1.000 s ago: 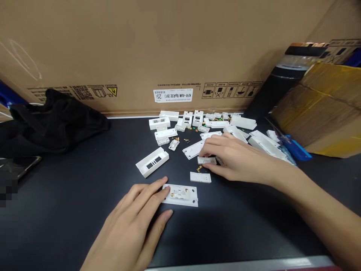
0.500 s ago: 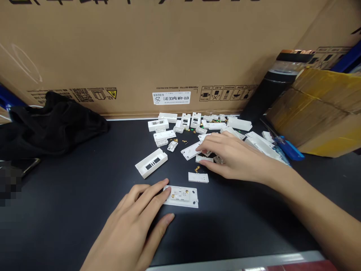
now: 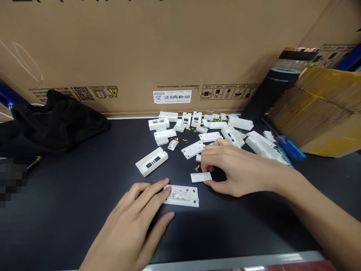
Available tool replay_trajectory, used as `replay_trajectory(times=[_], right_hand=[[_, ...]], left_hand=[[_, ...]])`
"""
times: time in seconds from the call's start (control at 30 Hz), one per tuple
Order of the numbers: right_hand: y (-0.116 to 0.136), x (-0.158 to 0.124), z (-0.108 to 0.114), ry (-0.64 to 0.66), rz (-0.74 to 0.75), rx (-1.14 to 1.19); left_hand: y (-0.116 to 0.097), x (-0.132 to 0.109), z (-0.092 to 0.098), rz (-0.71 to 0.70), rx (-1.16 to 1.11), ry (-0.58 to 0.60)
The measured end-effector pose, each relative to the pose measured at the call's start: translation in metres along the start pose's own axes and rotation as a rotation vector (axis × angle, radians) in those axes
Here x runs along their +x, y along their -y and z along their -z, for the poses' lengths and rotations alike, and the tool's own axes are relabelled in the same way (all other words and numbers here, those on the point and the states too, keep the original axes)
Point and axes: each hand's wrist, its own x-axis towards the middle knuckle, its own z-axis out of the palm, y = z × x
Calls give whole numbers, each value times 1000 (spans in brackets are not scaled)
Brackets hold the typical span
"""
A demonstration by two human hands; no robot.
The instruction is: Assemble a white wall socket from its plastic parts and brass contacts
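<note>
nearest, the left hand [image 3: 132, 222] lies relaxed and unclenched, fingertips on the edge of a white plastic socket plate [image 3: 182, 196] with brass contacts; the right hand [image 3: 239, 169] curls over a small white plastic cover [image 3: 200, 177] and a brass terminal [image 3: 197, 168], its grip impossible to tell; beyond lie scattered white housings [image 3: 151, 162], then a cardboard box [image 3: 141, 56]

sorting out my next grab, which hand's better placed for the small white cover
Right, likely: the right hand is curled close around the end of the small white cover, while the left hand rests on the white plate with brass contacts.
</note>
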Motion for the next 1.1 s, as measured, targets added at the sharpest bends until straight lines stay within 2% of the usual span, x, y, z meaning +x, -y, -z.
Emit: replay_trajectory(times=[0.3,0.47,0.63,0.73,0.87,0.93,1.1], right_hand=[[8,-3,1,-3,-61,-15],[9,-1,1,32,-29,-22],[4,3,-2,-78,-33,-124],[-2,3,-5,-162,-74,-251],[-10,1,-7,-172,-124,-325],[-12,1,-7,-152,-122,-319],[-11,-1,-7,-142,-133,-286]], left_hand=[[0,0,2,-18,-96,7],[-1,0,2,-34,-140,-16],[-1,-1,3,-25,-123,8],[0,-1,4,35,-73,-45],[1,0,2,201,-17,-167],[2,1,-1,244,0,-171],[4,0,-6,248,34,-115]])
